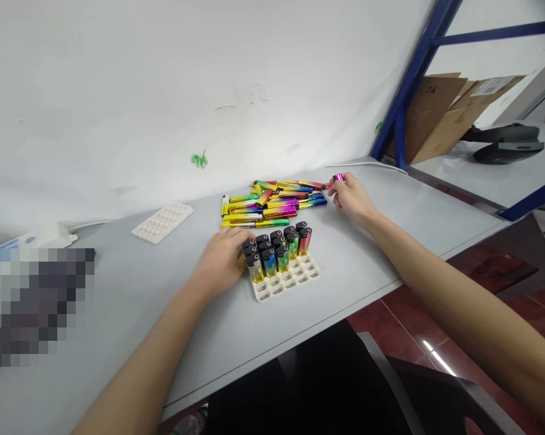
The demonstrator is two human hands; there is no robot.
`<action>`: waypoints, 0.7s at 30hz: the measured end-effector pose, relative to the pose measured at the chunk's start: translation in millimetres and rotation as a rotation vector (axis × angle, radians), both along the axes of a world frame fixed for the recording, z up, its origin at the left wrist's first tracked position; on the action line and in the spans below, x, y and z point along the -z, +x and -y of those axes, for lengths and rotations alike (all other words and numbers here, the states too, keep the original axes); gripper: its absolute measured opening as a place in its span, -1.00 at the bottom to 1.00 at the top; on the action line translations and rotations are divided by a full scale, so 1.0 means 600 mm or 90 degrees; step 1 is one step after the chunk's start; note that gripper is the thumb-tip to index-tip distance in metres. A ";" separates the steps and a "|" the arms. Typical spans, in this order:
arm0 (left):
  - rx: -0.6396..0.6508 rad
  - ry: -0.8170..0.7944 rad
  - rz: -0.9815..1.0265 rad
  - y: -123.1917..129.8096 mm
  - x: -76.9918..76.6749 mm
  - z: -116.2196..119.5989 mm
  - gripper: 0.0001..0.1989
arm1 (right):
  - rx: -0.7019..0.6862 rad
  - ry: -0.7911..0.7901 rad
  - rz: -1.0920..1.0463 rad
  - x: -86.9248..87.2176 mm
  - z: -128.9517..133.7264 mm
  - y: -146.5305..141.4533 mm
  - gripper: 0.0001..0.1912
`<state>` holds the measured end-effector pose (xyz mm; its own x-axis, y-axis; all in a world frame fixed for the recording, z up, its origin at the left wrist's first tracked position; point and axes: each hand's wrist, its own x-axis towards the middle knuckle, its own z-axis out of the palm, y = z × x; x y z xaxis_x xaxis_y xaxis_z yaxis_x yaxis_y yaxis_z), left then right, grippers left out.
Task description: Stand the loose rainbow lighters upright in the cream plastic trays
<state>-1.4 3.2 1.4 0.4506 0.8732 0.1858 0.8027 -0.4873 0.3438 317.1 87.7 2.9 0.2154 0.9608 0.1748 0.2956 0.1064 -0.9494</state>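
Observation:
A cream slotted tray (288, 279) stands on the table, its rear slots filled with several upright lighters (269, 263) with black tops and shiny coloured bodies. Its front slots show bare. My left hand (222, 257) is curled round the tray's left side, against the lighters; its fingertips are partly hidden behind them. Off to the right, my right hand (351, 198) pinches a shiny purple lighter (338, 177), mostly covered by the fingers. Just left of that hand lies a loose pile of metallic rainbow lighters (275, 208), spread flat near the wall.
A second cream slotted tray (162, 222) lies left of the pile. A white wall (164, 90) bounds the table (345, 260) at the back. To the right are a blue metal frame (402, 96), cardboard boxes (454, 115) and a black device (508, 145).

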 end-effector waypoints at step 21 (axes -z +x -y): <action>0.003 -0.003 0.003 0.002 -0.006 0.003 -0.81 | -0.201 -0.078 -0.292 -0.016 0.032 -0.039 -0.43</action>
